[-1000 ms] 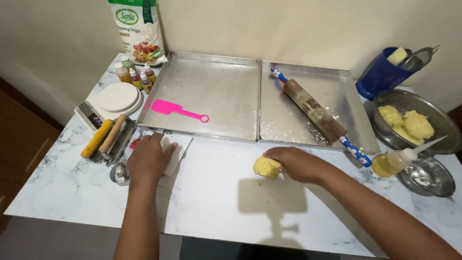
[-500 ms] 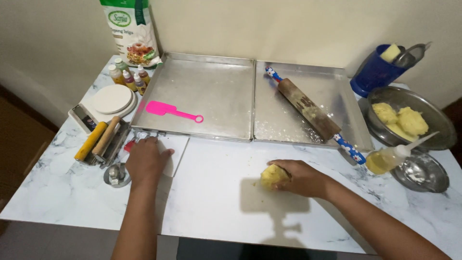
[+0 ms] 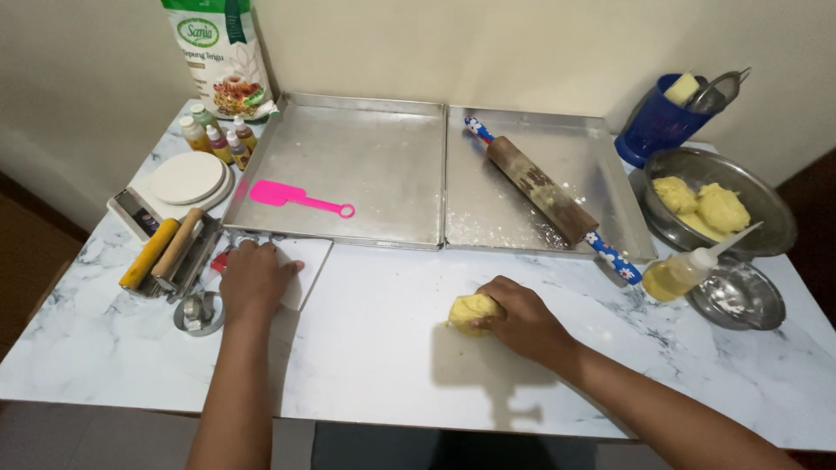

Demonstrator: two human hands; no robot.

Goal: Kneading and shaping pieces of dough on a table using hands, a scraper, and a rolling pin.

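My right hand (image 3: 525,320) grips a lump of yellow dough (image 3: 468,312) that rests on the white marble-patterned table (image 3: 374,348), near the middle front. My left hand (image 3: 253,280) lies palm down on a white rectangular board (image 3: 305,268) at the left, fingers closed over small items with a red part showing at the thumb side. What lies under that palm is hidden.
Two metal baking trays (image 3: 383,165) sit at the back, one with a pink spatula (image 3: 292,198), the other with a rolling pin (image 3: 544,193). A metal bowl of dough (image 3: 705,204), oil bottle (image 3: 684,271), blue cup (image 3: 657,122), flour bag (image 3: 218,52), small bottles (image 3: 218,137) and scale (image 3: 178,183) ring the edges.
My right hand has slid the dough lump to the right and slightly nearer the front edge. My left hand stays on the white board.
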